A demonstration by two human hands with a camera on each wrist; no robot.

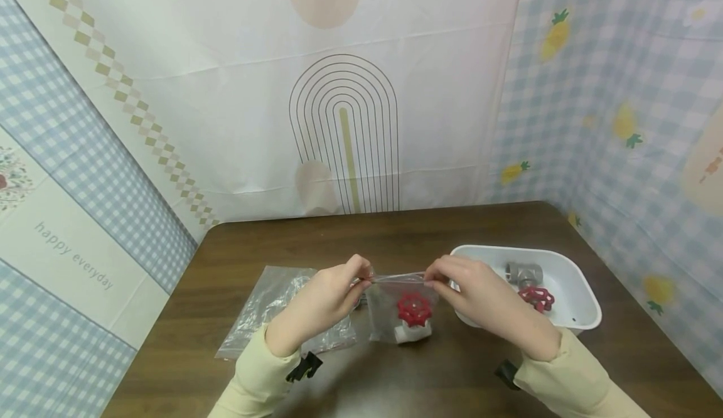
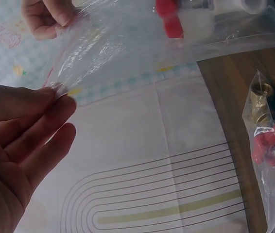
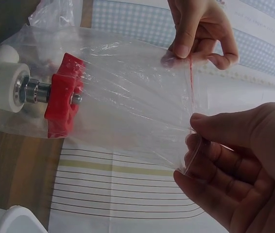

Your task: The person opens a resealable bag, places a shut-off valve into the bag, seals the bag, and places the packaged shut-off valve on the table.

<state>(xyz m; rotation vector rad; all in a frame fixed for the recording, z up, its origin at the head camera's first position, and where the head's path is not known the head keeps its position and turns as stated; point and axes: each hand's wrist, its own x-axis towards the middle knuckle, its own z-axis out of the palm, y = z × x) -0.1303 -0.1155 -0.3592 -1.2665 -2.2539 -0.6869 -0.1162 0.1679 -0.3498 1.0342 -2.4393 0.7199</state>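
A clear zip bag [image 1: 384, 321] hangs upright by its top edge between both hands. My left hand [image 1: 322, 295] pinches the top left corner between thumb and index finger. At the other end of the top edge, my right hand [image 1: 480, 289] pinches the plastic with thumb and fingers. Inside the bag, at the bottom, sits a valve with a white body [image 3: 6, 87] and a red handwheel [image 3: 64, 99]. The bag's red zip line [image 3: 192, 92] runs between the hands in the right wrist view.
Flat clear plastic bags [image 1: 254, 311] lie on the brown table [image 1: 271, 239] at the left. A bagged brass valve with a red handwheel [image 2: 273, 143] lies behind my left hand. At the right, a white tub [image 1: 570, 286] holds a grey metal valve [image 1: 525, 275] with a red handwheel.
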